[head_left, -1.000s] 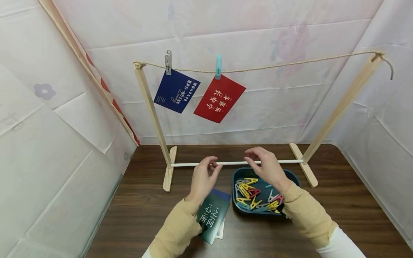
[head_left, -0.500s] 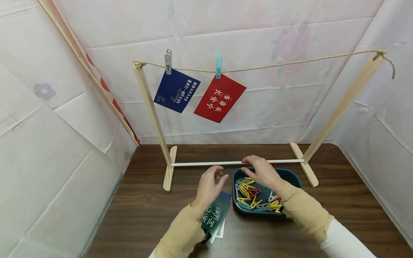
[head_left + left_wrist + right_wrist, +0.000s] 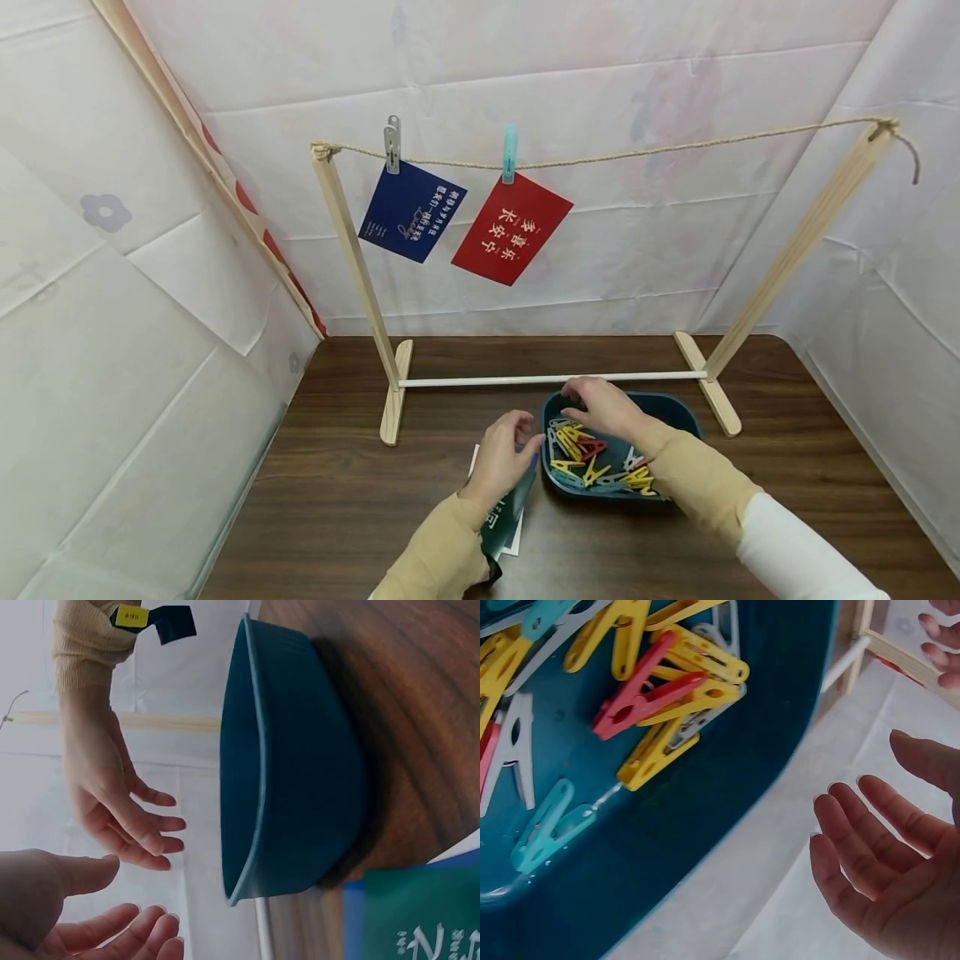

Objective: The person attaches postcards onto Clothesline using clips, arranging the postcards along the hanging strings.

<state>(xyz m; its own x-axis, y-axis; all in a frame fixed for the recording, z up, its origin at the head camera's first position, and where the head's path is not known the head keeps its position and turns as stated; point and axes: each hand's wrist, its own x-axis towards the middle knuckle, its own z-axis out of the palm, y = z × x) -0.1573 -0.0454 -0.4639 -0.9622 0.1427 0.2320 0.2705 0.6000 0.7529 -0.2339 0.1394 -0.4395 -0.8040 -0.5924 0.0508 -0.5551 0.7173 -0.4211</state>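
My left hand (image 3: 504,460) hovers over a small stack of cards, with nothing between its loosely bent fingers. The top card (image 3: 491,518) is dark green with white characters and partly hidden by that hand and wrist. My right hand (image 3: 606,408) is above the left back part of a dark teal basin (image 3: 697,417), its fingers relaxed and holding nothing. Inside the basin lie several clothespins (image 3: 641,697) in yellow, red, grey and turquoise. In the left wrist view, both hands appear beside the basin wall (image 3: 315,765), apart from each other.
A wooden stand carries a twine line (image 3: 637,155) across the back. A grey clothespin (image 3: 392,146) holds a blue card (image 3: 412,212) on it; a turquoise clothespin (image 3: 509,155) holds a red card (image 3: 512,229). A white rod (image 3: 480,382) joins the stand's feet.
Both hands have come down and nearer: the left moved right over the cards, the right lowered over the basin. The hanging cards and clothespins stay as they were.
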